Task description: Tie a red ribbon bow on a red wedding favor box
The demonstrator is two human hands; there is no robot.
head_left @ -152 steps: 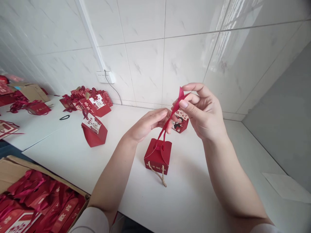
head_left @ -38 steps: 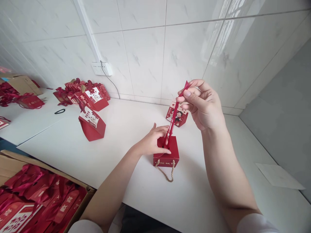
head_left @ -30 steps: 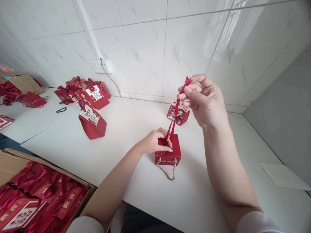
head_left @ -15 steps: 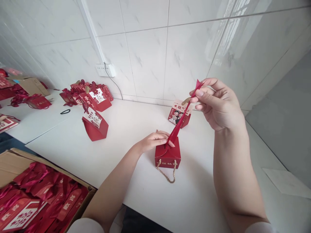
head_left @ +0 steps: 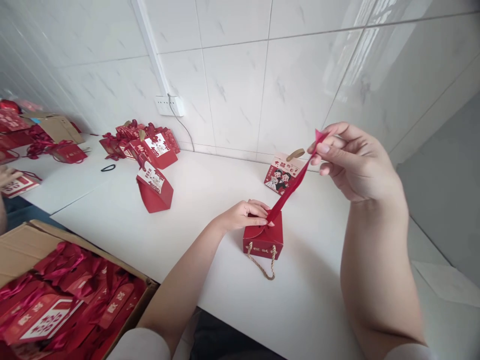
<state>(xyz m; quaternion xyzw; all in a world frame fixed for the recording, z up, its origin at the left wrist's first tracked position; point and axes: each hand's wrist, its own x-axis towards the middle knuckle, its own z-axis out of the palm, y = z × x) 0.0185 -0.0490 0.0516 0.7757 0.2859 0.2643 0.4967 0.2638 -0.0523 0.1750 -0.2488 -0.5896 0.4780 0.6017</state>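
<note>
so the white bench point(head_left: 210, 200) carries everything, and the big cardboard carton point(head_left: 33, 250) well off to the left of the left fingers is packed with flat red boxes and ribbons, so i'd guess plenty are waiting. further back on that side sits a heap of red boxes point(head_left: 148, 145) by the wall, with one tipped box point(head_left: 154, 189) lying nearer. just behind the right fingers stands a finished-looking box with a cartoon couple point(head_left: 282, 176) printed on it.

the one in hand is the small red box point(head_left: 263, 240), sitting on the bench right under the left fingers, flaps folded shut on top and its rope handle point(head_left: 262, 262) hanging over the near side. left hand point(head_left: 243, 216) is pressing down on the lid, fingers held together right where the ribbon comes out. right hand point(head_left: 354, 162) is up and off to the right, fingers pinching the end of the red ribbon point(head_left: 294, 182), which runs taut between the two hands.

looks to me like the box is closed and the ribbon threaded, but no bow or knot shows yet, so the tying is what's left.
</note>
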